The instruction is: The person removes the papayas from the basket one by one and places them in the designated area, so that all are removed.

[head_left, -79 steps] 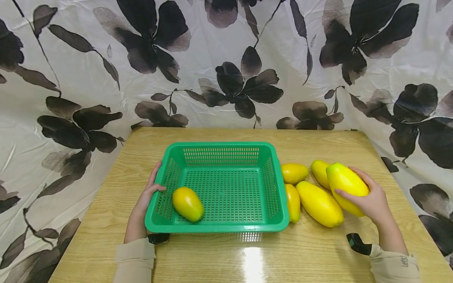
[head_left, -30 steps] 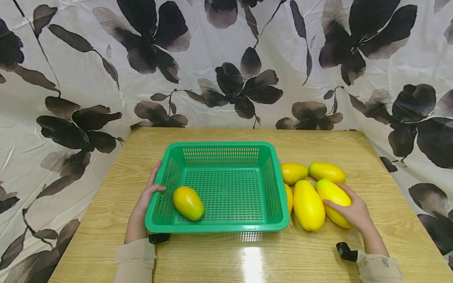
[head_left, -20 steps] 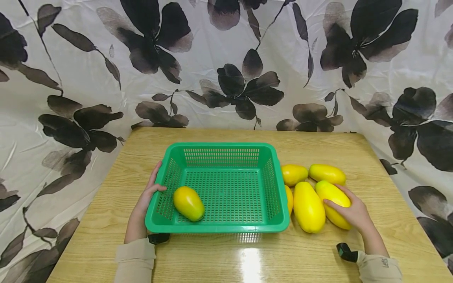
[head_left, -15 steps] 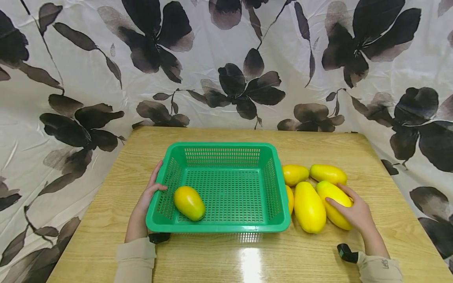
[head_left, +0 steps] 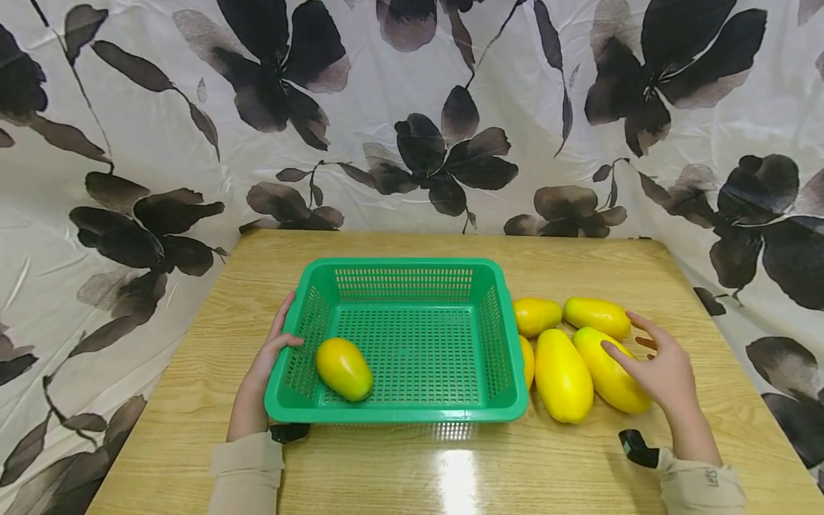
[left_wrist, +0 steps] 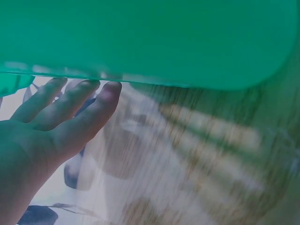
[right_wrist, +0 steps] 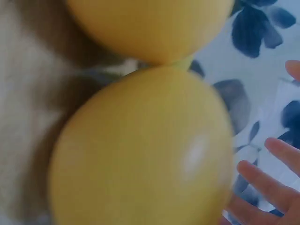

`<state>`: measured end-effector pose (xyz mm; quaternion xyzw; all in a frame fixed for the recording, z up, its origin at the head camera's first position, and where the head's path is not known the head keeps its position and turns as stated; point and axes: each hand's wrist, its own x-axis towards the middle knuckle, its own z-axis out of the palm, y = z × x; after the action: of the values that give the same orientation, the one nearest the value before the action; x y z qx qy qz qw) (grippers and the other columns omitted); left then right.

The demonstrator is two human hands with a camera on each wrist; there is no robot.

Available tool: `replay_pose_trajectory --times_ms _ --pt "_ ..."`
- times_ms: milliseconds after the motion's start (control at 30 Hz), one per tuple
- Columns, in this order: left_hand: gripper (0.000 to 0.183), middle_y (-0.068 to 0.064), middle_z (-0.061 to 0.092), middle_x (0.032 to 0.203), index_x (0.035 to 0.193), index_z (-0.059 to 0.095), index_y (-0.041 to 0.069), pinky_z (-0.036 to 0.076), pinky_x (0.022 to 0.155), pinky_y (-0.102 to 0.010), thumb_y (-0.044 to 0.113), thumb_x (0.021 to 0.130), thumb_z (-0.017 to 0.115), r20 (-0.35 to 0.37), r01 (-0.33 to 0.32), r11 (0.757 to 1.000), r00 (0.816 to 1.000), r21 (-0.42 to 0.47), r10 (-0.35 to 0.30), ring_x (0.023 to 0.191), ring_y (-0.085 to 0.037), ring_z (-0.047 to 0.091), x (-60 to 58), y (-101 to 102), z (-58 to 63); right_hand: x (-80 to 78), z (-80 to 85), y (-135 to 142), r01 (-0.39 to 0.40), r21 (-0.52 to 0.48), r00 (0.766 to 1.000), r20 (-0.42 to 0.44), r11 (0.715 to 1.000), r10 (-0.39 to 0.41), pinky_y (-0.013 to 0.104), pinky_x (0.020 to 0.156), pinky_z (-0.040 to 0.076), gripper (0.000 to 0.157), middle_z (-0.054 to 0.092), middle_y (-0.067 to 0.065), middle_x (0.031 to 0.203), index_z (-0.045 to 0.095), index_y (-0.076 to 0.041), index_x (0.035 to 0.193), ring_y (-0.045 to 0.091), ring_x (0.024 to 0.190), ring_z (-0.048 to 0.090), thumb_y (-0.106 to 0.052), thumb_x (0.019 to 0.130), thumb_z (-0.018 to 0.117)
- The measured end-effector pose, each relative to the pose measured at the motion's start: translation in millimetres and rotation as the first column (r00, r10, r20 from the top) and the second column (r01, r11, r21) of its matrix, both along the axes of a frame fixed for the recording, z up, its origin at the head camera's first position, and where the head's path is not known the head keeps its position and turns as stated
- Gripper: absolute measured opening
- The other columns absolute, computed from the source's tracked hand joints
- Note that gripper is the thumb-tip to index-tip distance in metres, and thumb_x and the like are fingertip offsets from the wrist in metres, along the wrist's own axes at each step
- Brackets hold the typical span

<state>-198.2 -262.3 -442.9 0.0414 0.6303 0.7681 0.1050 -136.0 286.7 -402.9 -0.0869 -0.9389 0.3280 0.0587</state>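
A green plastic basket [head_left: 405, 415] sits on the table with one yellow papaya [head_left: 344, 369] in its front left corner. My left hand [head_left: 265, 361] grips the basket's left side, thumb over the rim and fingers along the outer wall. Fingers [left_wrist: 105, 101] of that hand meet the wall in the left wrist view. My right hand [head_left: 663, 365] is spread at the right of a large papaya [head_left: 610, 372], holding nothing. Its fingers [right_wrist: 267, 183] stand apart from the big yellow fruit [right_wrist: 140, 150] in the right wrist view.
Beside the basket's right wall lie more papayas: a large one [head_left: 563, 375], a small one [head_left: 537, 317], another at the back [head_left: 595, 316], and one partly hidden by the basket [head_left: 527, 361]. The wooden table [head_left: 360, 472] backs onto a floral cloth [head_left: 412, 86].
My right hand set the large papaya down among the others, then let go and drew back to the right with fingers spread. My left hand and the basket have stayed put.
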Motion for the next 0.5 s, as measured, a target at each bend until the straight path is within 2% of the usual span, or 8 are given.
replay_pose_trajectory --times_ms 200,267,333,400,467,500 --pt "0.086 -0.014 -0.005 0.152 0.148 -0.002 0.022 0.020 0.107 -0.036 -0.014 0.076 0.029 -0.004 0.001 1.000 1.000 0.010 -0.001 0.136 -0.035 0.004 -0.1 0.1 -0.2 -7.4 12.3 -9.4 -0.040 -0.044 0.997 -0.071 0.998 0.037 0.058 0.084 0.039 0.071 0.040 0.025 0.135 0.039 -0.008 0.139 0.047 0.109 0.045 -0.038 0.081 0.066" --pt "0.086 -0.014 -0.004 0.152 0.148 -0.002 0.022 0.022 0.106 -0.034 -0.014 0.076 0.029 -0.008 0.001 1.000 1.000 0.007 -0.001 0.136 -0.035 0.004 -0.1 -0.2 -0.2 -15.0 4.3 -6.2 -0.055 -0.052 0.994 -0.100 0.997 0.049 0.055 0.083 0.041 0.069 0.042 0.021 0.134 0.040 -0.013 0.139 0.044 0.108 0.047 -0.036 0.080 0.067" --pt "0.086 -0.014 -0.005 0.152 0.148 -0.001 0.022 0.022 0.106 -0.034 -0.014 0.076 0.029 -0.010 0.002 1.000 1.000 0.005 -0.002 0.136 -0.035 0.004 -0.3 -0.3 -0.2 -26.6 -12.8 1.9 -0.072 -0.054 0.987 -0.145 0.996 0.063 0.044 0.082 0.045 0.068 0.045 0.012 0.135 0.042 -0.021 0.138 0.037 0.107 0.049 -0.037 0.078 0.069" --pt "0.086 -0.014 -0.004 0.152 0.148 -0.001 0.022 0.024 0.105 -0.032 -0.014 0.076 0.029 -0.009 0.001 1.000 1.000 0.004 -0.001 0.136 -0.035 0.004 -0.4 -0.3 -0.1 -36.9 -26.7 6.0 -0.089 -0.049 0.978 -0.192 0.995 0.078 0.038 0.079 0.047 0.067 0.048 0.004 0.133 0.044 -0.029 0.137 0.030 0.105 0.051 -0.037 0.076 0.071" --pt "0.086 -0.014 -0.004 0.152 0.148 -0.001 0.022 0.026 0.104 -0.030 -0.014 0.076 0.028 -0.006 0.000 1.000 1.000 0.007 0.000 0.136 -0.035 0.004 -0.3 -0.3 0.0 -43.7 -30.8 1.9 -0.108 -0.045 0.967 -0.235 0.993 0.094 0.034 0.076 0.047 0.065 0.050 -0.002 0.130 0.045 -0.034 0.134 0.025 0.103 0.052 -0.037 0.075 0.072" --pt "0.086 -0.014 -0.004 0.152 0.148 -0.001 0.023 0.027 0.103 -0.029 -0.014 0.076 0.028 -0.006 -0.001 1.000 1.000 0.009 0.001 0.136 -0.035 0.004 -0.3 -0.4 -0.1 -43.7 -24.3 -5.2 -0.135 -0.063 0.962 -0.246 0.989 0.116 0.037 0.078 0.047 0.065 0.050 0.000 0.130 0.045 -0.032 0.135 0.026 0.105 0.052 -0.035 0.076 0.072"
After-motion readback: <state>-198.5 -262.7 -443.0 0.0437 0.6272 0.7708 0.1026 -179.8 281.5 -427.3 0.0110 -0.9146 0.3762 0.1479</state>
